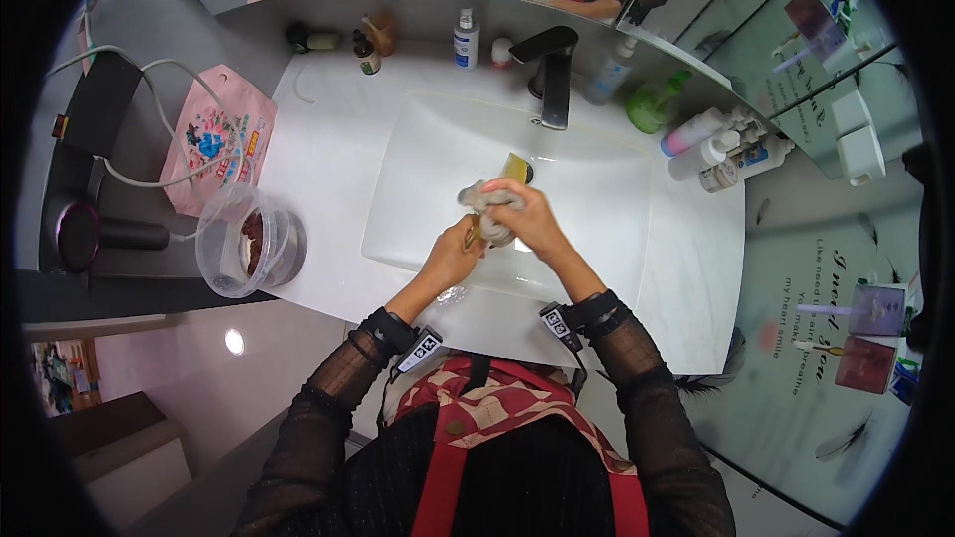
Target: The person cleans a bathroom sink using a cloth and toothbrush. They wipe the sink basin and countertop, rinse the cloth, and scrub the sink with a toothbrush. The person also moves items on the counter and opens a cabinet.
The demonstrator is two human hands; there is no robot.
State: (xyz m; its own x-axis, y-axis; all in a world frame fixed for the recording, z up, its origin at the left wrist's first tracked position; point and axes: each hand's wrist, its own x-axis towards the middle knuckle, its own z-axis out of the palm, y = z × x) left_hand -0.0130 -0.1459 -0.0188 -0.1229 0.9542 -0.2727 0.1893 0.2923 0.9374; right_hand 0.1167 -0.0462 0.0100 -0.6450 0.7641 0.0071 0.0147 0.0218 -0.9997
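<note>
Over the white sink (597, 229), my right hand (534, 224) is closed round a crumpled grey-beige cloth (482, 201). Close beside it on the left, my left hand (455, 254) has its fingers closed on a yellowish piece, mostly hidden by the cloth and fingers, so its kind is unclear. Just beyond the right hand a yellow, flat-looking thing (516, 167) shows near the drain (529, 172). Whether it joins the piece in my left hand cannot be seen. The black faucet (553, 80) stands behind the sink, above the hands.
At left on the counter (328, 189) stands a clear plastic bucket (224, 249) with something brown inside, beside a pink bag (214, 129) and a hair dryer (129, 232). Along the back are a spray bottle (466, 40), a green pump bottle (652, 109) and several white bottles (706, 154).
</note>
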